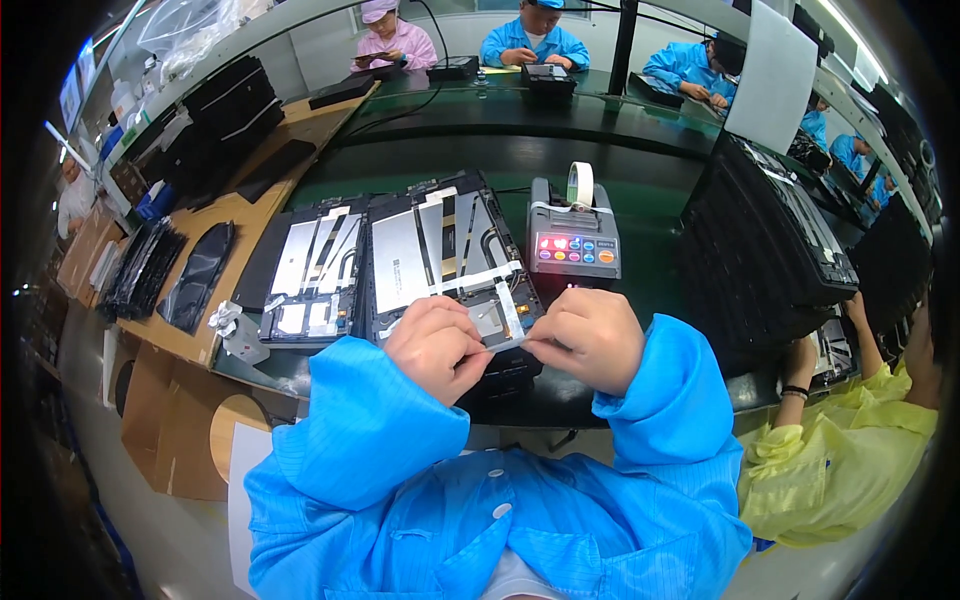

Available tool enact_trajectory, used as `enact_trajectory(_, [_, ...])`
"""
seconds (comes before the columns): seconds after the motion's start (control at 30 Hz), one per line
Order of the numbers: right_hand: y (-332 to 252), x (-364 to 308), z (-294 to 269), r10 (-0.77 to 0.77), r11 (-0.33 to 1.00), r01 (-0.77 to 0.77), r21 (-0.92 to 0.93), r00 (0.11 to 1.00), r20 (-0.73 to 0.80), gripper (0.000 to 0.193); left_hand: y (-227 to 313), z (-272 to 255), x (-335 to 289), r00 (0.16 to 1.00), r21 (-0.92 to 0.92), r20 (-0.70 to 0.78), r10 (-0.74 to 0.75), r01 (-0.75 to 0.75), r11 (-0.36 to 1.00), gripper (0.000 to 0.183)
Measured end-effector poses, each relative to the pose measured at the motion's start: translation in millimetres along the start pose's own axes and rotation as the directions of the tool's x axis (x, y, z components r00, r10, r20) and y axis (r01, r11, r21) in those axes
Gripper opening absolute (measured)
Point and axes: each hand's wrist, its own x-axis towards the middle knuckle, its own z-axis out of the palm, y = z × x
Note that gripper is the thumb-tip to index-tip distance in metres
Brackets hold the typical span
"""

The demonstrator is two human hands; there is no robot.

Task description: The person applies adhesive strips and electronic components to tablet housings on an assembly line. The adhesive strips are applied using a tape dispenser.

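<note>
The left hand (437,343) and right hand (590,338) each pinch, thumb against fingers, one end of a short translucent tape strip (506,345) above an opened tablet's (412,250) near edge. Right of it stands an electronic tape dispenser (575,228); left, another opened tablet (318,262).
</note>
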Motion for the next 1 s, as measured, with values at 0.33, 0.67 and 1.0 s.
enact_trajectory(0.33, [-15,14,0,-0.129,0.98,0.116,-0.16,0.989,-0.075,0.033,4,-9,-3,0.998,0.127,0.022,-0.052,0.049,0.991,0.034])
enact_trajectory(0.67, [-17,15,-2,-0.143,0.974,0.139,-0.182,0.99,-0.011,0.029,7,-9,-1,0.999,0.09,0.01,-0.048,0.047,0.995,0.032])
enact_trajectory(1.0, [-1,-21,-28,0.115,0.962,-0.157,-0.226,0.976,-0.186,0.03,20,13,-8,0.913,0.427,-0.004,0.408,-0.368,0.826,0.031])
